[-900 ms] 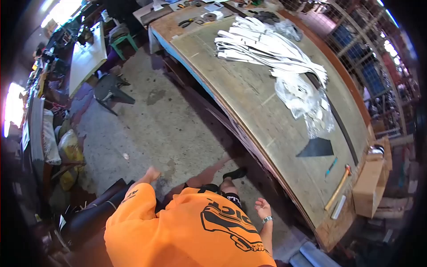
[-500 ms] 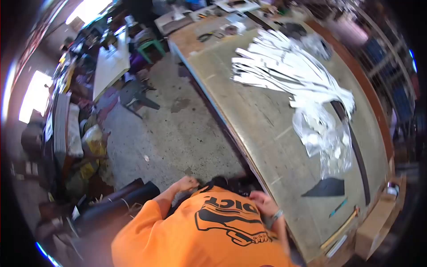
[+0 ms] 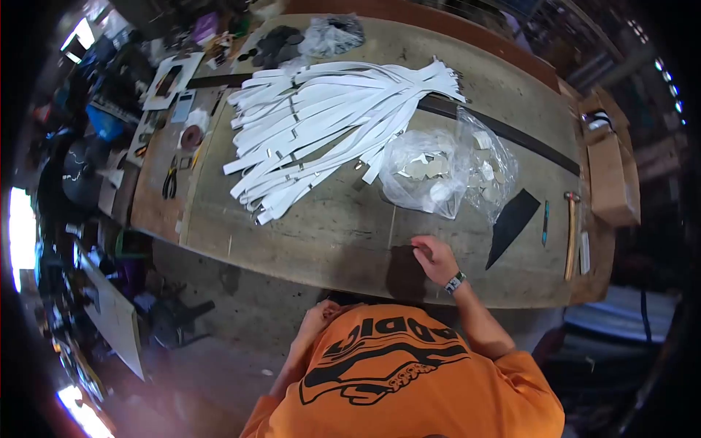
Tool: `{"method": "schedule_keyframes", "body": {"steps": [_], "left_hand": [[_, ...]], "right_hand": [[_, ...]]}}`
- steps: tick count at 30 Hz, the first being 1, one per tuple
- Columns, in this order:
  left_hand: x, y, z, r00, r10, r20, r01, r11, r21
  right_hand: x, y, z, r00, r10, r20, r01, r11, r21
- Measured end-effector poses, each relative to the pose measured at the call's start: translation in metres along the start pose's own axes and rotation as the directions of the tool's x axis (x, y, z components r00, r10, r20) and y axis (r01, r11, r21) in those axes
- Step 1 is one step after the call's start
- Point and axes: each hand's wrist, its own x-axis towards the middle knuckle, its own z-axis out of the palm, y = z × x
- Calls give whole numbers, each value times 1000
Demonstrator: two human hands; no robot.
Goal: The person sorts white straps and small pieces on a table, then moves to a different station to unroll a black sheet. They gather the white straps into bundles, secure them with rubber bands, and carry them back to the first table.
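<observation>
My right hand (image 3: 436, 260), with a watch on its wrist, is over the near part of the worktable (image 3: 328, 259). Its fingers are loosely bent and apart, and nothing shows in them. My left hand (image 3: 319, 317) is low by the hem of my orange shirt, curled inward; what its fingertips hold, if anything, is hidden. Beyond my right hand sits a clear plastic bag (image 3: 420, 193) with pale flat pieces inside. Another clear bag (image 3: 488, 171) lies against it. A large bundle of white straps (image 3: 328, 109) with small metal fittings fans out to the left.
On the right are a black triangular piece (image 3: 515, 223), a teal pen (image 3: 545, 223), a hammer (image 3: 570, 241) and a cardboard box (image 3: 613, 175). Pliers (image 3: 170, 179) and a tape roll (image 3: 192, 137) lie at left. A long dark strip (image 3: 511, 135) runs behind the bags.
My view has swung right to face the worktable. My right hand has gone from beside my body to over the tabletop. My left hand stays near my waist.
</observation>
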Motion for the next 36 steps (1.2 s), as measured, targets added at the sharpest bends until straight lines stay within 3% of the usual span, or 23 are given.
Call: {"method": "schedule_keyframes", "body": {"steps": [2,3,4,9,12,16,19,22,25,28,29,31,34,36], "left_hand": [[26,36,-37,991,47,124,-54,997,57],[42,55,-59,976,74,204,-84,996,38],[60,71,-77,961,138,241,-160,984,75],[161,163,-119,857,329,397,-454,845,281],[206,214,-96,786,441,433,-576,777,255],[256,251,-28,712,569,412,-648,759,71],[291,266,30,672,674,306,-711,703,13],[326,276,73,578,786,219,-816,558,152],[333,289,97,634,740,222,-760,545,355],[341,285,119,562,819,117,-728,422,541],[344,285,124,610,781,137,-710,461,532],[348,284,138,597,795,106,-688,440,577],[350,288,174,603,795,61,-631,429,647],[336,289,204,628,775,65,-588,418,692]], "right_hand": [[-20,-6,9,979,134,-151,-154,979,-130],[-31,4,24,945,183,-271,-211,974,-80],[-39,9,33,935,58,-349,-130,973,-189],[-74,21,82,919,40,-393,-214,886,-410],[-73,17,89,893,143,-427,-296,901,-318],[-70,14,86,892,116,-436,-270,911,-311],[-72,9,83,885,92,-456,-252,920,-302],[-71,2,70,887,123,-444,-244,943,-226],[-79,1,30,862,106,-496,-212,964,-163],[-83,40,-21,815,36,-579,-180,965,-193],[-83,59,-42,796,28,-604,-197,957,-215],[-80,101,-82,766,2,-643,-221,940,-261],[-63,138,-140,769,-52,-637,-285,864,-415],[-63,161,-157,854,-32,-520,-263,835,-484]]}}
